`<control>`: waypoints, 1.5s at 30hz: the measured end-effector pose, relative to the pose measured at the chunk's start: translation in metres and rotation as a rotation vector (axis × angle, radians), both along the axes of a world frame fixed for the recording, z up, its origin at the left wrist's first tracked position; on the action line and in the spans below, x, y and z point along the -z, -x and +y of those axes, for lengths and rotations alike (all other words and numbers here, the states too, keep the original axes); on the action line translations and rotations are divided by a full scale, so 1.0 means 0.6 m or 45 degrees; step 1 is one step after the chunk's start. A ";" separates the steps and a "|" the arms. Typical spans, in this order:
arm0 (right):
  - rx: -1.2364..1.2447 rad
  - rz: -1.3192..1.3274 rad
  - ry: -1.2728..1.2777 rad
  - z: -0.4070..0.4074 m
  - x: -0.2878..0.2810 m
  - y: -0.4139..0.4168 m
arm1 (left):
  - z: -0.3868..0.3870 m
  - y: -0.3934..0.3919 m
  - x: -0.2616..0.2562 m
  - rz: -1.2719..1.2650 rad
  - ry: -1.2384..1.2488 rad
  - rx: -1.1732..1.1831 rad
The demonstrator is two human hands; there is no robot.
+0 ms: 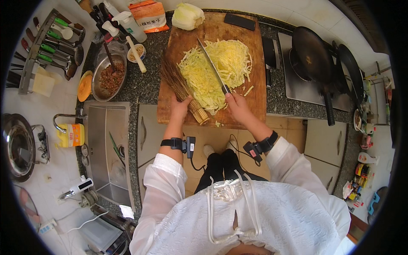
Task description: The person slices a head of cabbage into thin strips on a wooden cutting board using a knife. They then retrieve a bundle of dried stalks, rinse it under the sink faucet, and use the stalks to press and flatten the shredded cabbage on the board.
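My left hand (180,107) grips a bundled twig brush (183,89) near its bound end, at the left side of a wooden cutting board (258,110). My right hand (236,105) is closed around the black handle of a kitchen knife (212,65), whose blade points up and left over the shredded cabbage (204,78). The shreds form a broad pile across the board, and the brush lies along the pile's left edge. A cut piece of Chinese cabbage (188,16) rests at the board's top left corner. A dark flat object (239,21) lies at its top right.
Left of the board stand a metal bowl of minced filling (110,78), a small bowl (137,52) with a pale stick over it, and a cut squash (84,87). A sink (108,153) is at lower left. A wok (310,55) sits on the stove (296,86) at right.
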State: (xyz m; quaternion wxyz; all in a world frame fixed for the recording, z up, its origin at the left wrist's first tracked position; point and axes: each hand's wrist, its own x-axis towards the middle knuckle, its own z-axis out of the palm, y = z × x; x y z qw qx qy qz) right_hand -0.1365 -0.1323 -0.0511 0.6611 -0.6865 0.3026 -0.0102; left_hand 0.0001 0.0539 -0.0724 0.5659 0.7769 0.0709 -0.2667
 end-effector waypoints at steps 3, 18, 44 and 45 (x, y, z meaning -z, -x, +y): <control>-0.022 -0.004 0.231 0.002 -0.001 0.001 | 0.002 0.001 -0.005 0.015 -0.053 0.011; -0.016 -0.071 -0.497 0.042 -0.074 0.003 | 0.026 -0.028 0.008 0.292 0.053 0.054; -0.087 0.038 -0.295 0.047 -0.011 -0.036 | 0.032 -0.033 0.023 0.235 0.059 0.090; -0.104 0.037 -0.158 0.046 -0.009 -0.035 | 0.031 -0.034 0.023 0.254 0.051 0.092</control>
